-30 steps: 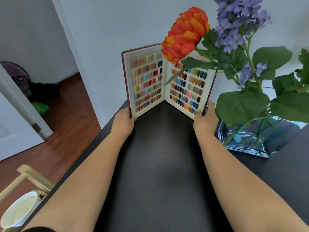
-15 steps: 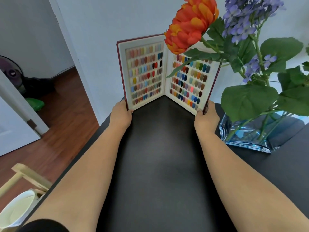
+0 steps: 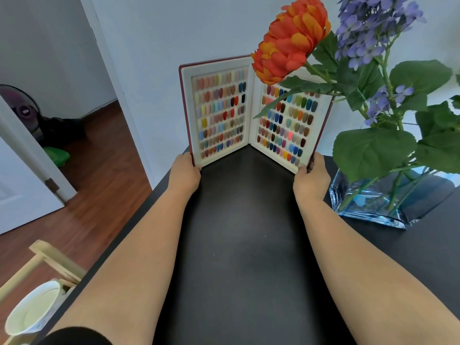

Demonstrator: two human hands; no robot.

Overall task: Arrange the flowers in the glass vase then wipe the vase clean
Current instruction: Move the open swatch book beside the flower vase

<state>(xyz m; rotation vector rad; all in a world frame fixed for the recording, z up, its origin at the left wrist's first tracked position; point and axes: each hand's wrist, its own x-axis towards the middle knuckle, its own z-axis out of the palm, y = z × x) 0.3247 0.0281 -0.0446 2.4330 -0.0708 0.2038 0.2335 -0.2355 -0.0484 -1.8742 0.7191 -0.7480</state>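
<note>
A square blue-tinted glass vase [image 3: 368, 207] stands at the right on the black table [image 3: 249, 245]. In it are an orange flower [image 3: 291, 38], purple flowers [image 3: 368, 28] and big green leaves [image 3: 373, 150]. An open red colour-swatch book [image 3: 249, 113] stands upright at the table's far end by the wall. My left hand [image 3: 184, 173] grips its lower left corner and my right hand [image 3: 311, 178] grips its lower right corner, just left of the vase.
The table's left edge runs diagonally above a wooden floor [image 3: 94, 195]. A white cup [image 3: 32, 310] on a wooden frame [image 3: 49, 260] sits at the bottom left. A doorway with a fan [image 3: 22, 105] and a white door [image 3: 15, 185] lies at the far left.
The swatch book stays held at both lower corners, upright on the table. The view has shifted slightly, so the book and flowers sit higher and further right in the picture.
</note>
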